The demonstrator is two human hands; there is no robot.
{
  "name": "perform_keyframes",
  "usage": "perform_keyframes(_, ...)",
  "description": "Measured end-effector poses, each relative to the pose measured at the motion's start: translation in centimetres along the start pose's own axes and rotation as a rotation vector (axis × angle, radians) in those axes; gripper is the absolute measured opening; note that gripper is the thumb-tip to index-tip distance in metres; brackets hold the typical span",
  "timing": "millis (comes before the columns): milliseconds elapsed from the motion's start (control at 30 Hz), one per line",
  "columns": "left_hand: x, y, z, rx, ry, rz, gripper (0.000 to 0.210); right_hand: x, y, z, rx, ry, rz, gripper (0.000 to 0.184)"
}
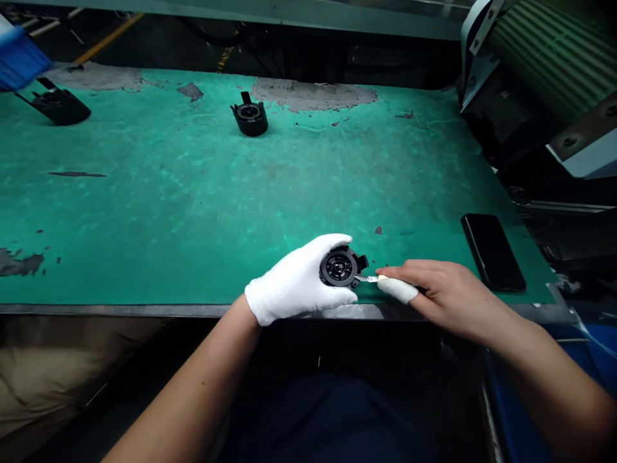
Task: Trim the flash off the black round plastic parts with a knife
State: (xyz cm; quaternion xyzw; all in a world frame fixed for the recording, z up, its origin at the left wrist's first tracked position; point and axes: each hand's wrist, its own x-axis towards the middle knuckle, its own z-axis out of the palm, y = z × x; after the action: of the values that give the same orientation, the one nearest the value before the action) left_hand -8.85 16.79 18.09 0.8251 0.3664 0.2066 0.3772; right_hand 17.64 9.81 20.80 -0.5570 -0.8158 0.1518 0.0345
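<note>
My left hand [303, 280], in a white glove, is closed round a black round plastic part [339, 266] near the front edge of the table. The part's ringed, recessed face is turned up, and a small tab sticks out on its right. Bare except for a white cover on the thumb, my right hand [434, 286] pinches a small knife with a thin metal blade [370, 279]. The blade's tip touches or lies very close to the part's right rim. Most of the knife's handle is hidden in my fingers.
On the green tabletop [193, 193], another black round part [249, 117] stands at the back, and a black piece [62, 106] lies far left beside a blue object [22, 58]. A black phone [492, 251] lies at right. Machinery with a green ribbed belt [554, 58] rises at the right edge.
</note>
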Motion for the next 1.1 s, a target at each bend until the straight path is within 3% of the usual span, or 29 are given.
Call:
perform_keyframes(300, 0.7, -0.6, -0.3, -0.063, -0.058, -0.008, 0.087, 2.6, 1.1, -1.5, -0.080, -0.139, -0.186, 0.038)
perform_keyframes(567, 1.1, -1.3, -0.5, -0.127, -0.099, 0.056, 0.087, 4.5, 1.9, -2.5, -0.096, -0.155, -0.306, 0.033)
perform_keyframes(733, 1.2, -1.4, -0.4, -0.156, -0.097, 0.056, 0.086, 4.3, 1.5, -1.7, -0.166, -0.116, -0.251, 0.045)
perform_keyframes(900, 1.3, -1.0, -0.2, -0.147, -0.061, 0.032, 0.079, 2.9, 1.1, -0.5, -0.171, 0.012, -0.188, 0.040)
perform_keyframes(1100, 1.0, -0.8, 0.1, -0.119, -0.033, 0.035, 0.077, 1.8, 1.7, -0.1, -0.085, -0.029, -0.190, 0.036)
